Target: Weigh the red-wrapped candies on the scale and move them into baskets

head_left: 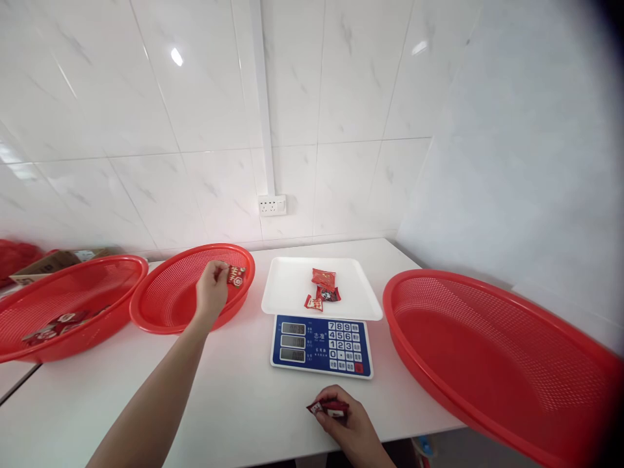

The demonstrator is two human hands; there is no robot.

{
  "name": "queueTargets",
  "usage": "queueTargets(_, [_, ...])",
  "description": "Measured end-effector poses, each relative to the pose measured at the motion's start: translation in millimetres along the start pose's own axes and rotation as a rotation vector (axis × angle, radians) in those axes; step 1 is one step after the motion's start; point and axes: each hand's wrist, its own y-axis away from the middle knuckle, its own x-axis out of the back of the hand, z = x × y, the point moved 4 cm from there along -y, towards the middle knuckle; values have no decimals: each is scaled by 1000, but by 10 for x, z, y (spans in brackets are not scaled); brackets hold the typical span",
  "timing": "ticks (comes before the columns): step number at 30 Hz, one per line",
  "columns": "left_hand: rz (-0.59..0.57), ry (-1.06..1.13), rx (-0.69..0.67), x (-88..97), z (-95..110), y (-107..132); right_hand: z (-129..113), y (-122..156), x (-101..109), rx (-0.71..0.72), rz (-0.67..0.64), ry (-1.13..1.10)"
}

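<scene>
Pinched in the fingers of my left hand is a red wrapped snack packet with pale lettering, held over the right side of a red perforated basket. Near the front edge of the table, my right hand is closed around small dark-red wrapped packets; their exact number is hidden by the fingers. Between and beyond the hands stands a digital scale with a blue keypad panel. Its white tray carries a few red packets, lying close together right of the middle.
At the far left, another red basket holds several dark-red packets. A large red basket stands to the right, overhanging the table's front edge. Behind the left basket lies a cardboard box. A socket sits on the tiled wall.
</scene>
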Motion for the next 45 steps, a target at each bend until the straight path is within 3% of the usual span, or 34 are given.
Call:
queueTargets(3, [74,-178,-32,204,-81,-102,-4,7,-13,-17,-23,6])
queueTargets(6, [38,-307,-100,180,-76,-116,-16,10,-16,-3,14,-5])
queueTargets(8, [-61,-348,-175,1,-2,-34,-25,10,-15,16,44,-20])
queueTargets(12, [-379,-344,-329,-611,265,319,-12,5,-19,6,25,-7])
queueTargets(16, [-562,-346,-356,-1140,495,618,15,5,-6,14,15,-4])
queueTargets(21, [-681,-322,-287,-1435,568,706,24,6,-11,17,12,-25])
queueTargets(24, [-711,-262,-223,-1440,549,706,27,4,-9,19,24,-30])
queueTargets(28, [-721,-127,-132,-1283,547,784,61,-6,-14,14,15,-67])
queueTargets(32, [-779,47,-50,-1035,592,1052,0,-10,73,39,179,-215])
queueTargets(35, [-853,194,52,-882,612,1327,-194,-8,152,104,294,-246])
queueTargets(40, [-941,131,-50,-740,674,1618,-522,-27,105,127,234,-255])
queueTargets(45, [-1002,162,-87,-699,688,1707,-575,-29,24,95,253,-336])
